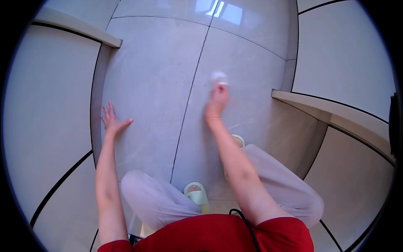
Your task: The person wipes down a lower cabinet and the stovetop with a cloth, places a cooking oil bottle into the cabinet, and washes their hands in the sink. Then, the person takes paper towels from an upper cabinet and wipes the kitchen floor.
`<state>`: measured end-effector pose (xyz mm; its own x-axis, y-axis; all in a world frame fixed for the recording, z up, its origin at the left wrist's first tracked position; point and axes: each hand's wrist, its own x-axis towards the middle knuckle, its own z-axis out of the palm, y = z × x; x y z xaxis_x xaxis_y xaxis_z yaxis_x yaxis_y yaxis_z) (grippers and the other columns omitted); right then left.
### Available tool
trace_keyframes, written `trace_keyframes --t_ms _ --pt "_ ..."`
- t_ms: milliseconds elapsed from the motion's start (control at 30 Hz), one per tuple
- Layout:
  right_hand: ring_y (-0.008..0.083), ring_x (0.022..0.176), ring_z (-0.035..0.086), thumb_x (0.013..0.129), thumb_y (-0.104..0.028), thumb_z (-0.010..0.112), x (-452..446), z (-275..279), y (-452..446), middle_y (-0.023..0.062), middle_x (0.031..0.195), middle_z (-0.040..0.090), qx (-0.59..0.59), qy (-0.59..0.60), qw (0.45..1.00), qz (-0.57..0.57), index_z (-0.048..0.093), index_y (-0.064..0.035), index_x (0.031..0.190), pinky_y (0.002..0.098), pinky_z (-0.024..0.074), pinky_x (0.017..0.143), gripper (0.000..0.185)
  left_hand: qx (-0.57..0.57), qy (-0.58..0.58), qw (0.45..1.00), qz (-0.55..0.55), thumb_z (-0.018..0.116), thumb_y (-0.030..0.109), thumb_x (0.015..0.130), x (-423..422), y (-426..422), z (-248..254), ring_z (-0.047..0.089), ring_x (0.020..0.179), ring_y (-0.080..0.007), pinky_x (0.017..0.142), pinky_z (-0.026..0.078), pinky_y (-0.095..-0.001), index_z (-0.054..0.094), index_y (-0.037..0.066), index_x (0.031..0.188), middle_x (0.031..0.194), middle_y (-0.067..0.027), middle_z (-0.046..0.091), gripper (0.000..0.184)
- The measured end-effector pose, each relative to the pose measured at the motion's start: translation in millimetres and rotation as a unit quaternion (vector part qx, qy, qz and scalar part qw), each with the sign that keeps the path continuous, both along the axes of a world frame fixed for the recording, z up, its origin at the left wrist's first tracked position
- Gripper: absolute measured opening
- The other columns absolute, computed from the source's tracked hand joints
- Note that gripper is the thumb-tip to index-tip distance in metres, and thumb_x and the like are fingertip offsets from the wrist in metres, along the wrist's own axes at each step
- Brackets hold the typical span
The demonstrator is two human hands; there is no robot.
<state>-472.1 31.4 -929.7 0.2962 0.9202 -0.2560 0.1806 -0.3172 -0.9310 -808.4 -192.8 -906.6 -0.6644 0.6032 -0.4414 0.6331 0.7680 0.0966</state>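
My right hand [217,100] is out over the tiled floor [155,71], right of the long dark tile joint. Its fingers are closed round a small white item [219,77], blurred by motion, that looks like a wad of tissue or cloth. Over at the left, my left hand [113,122] has its fingers and thumb spread, holding nothing, close to the base of the left wall panel. Whether its fingertips touch the floor cannot be made out.
Pale panels [50,88] line the left side, others [344,59] the right, with a ledge [336,115] jutting in. My knees and green slippers [196,194] are below. A black cord [247,227] hangs over the red shirt.
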Motion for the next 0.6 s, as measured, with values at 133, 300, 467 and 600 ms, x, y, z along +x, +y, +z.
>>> trace_keyframes --t_ms 133,300,467,600 --pt "0.0266 0.090 0.053 0.087 -0.016 0.055 -31 18 -6 0.0137 0.092 0.055 0.175 -0.197 0.939 0.222 0.061 -0.0014 0.096 0.0369 0.0425 0.080 0.018 -0.020 0.002 1.000 0.003 0.081 0.055 0.047 4 3 8 -0.001 0.135 -0.0475 0.110 0.015 -0.0526 -0.002 0.027 0.146 0.151 -0.0163 0.000 0.132" --pt "0.0323 0.092 0.056 0.088 -0.016 0.053 118 49 23 0.0186 0.096 0.059 0.135 -0.332 0.933 0.019 0.061 -0.0038 0.108 0.0400 0.0442 0.083 0.025 -0.010 0.001 1.000 0.011 0.081 0.054 0.048 5 1 3 -0.001 0.135 -0.0478 0.107 0.018 -0.0555 -0.001 0.029 0.145 0.152 -0.0140 -0.001 0.130" --pt "0.0217 0.082 0.052 0.091 -0.020 0.051 148 -13 -2 0.0104 0.084 0.054 0.078 -0.299 0.946 -0.095 0.060 -0.0008 0.106 0.0325 0.0430 0.075 0.026 -0.007 -0.010 0.999 0.031 0.082 0.052 0.048 4 2 3 -0.001 0.135 -0.0488 0.102 0.022 -0.0637 -0.001 0.032 0.145 0.152 -0.0102 -0.003 0.130" --pt "0.0206 0.083 0.049 0.092 -0.022 0.050 25 4 8 0.0103 0.087 0.054 0.008 -0.077 0.997 -0.001 0.056 0.0031 0.093 0.0317 0.0394 0.080 0.025 -0.013 -0.017 0.999 0.037 0.083 0.052 0.047 10 9 15 -0.003 0.135 -0.0484 0.099 0.023 -0.0673 -0.001 0.033 0.145 0.153 -0.0088 -0.004 0.130"
